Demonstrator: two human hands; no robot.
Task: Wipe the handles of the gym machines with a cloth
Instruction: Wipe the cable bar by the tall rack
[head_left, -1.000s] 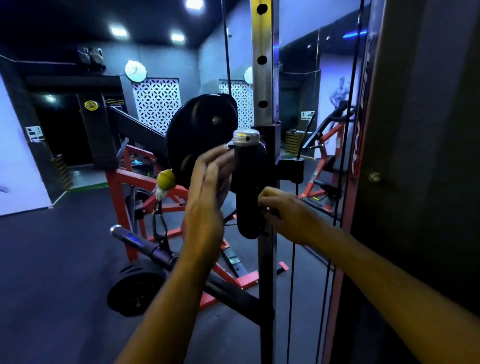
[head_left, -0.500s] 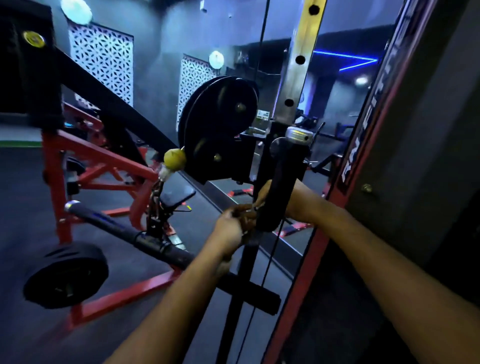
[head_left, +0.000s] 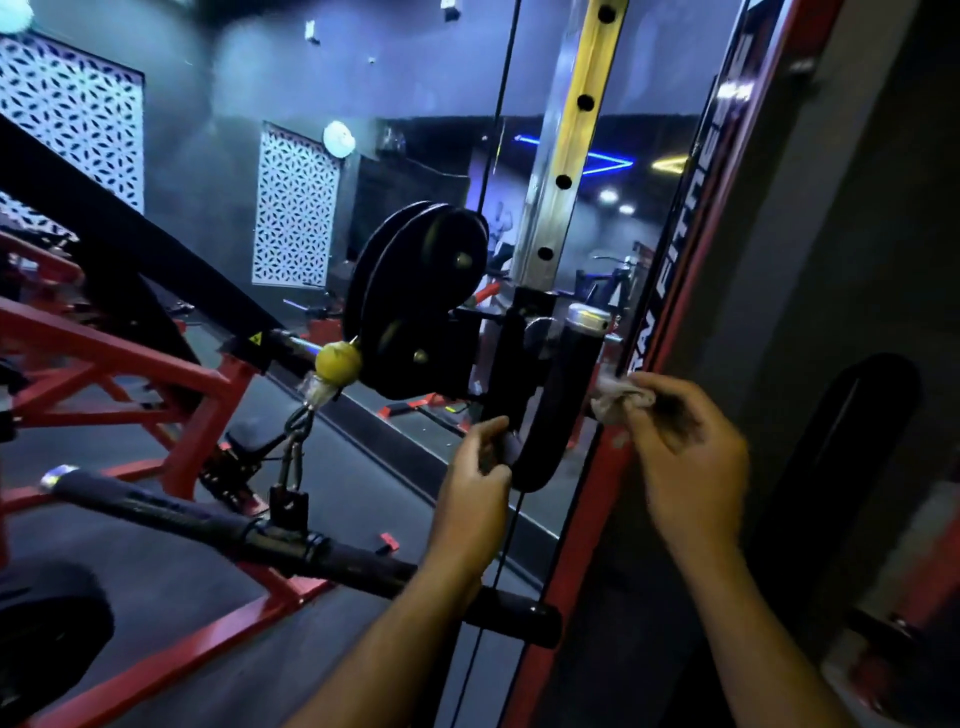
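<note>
A black padded handle (head_left: 558, 400) with a silver end cap stands upright on the cable machine's carriage. My right hand (head_left: 680, 457) pinches a small crumpled white cloth (head_left: 615, 397) just right of the handle; the cloth looks close to it, contact unclear. My left hand (head_left: 478, 483) sits at the handle's lower left end, its fingers curled round a dark part there. A long black bar handle (head_left: 218, 525) hangs from a chain and yellow ball (head_left: 338, 362) lower left.
A perforated upright post (head_left: 563, 182) and a black pulley wheel (head_left: 421, 296) rise behind the handle. A red-edged machine panel (head_left: 691, 270) stands at right. Red frames (head_left: 119, 364) and a weight plate (head_left: 47, 644) fill the left floor. A mirror lies behind.
My right hand came out from behind the handle to its right side and now shows the white cloth. My left hand stays low at the handle's base. The view moved closer.
</note>
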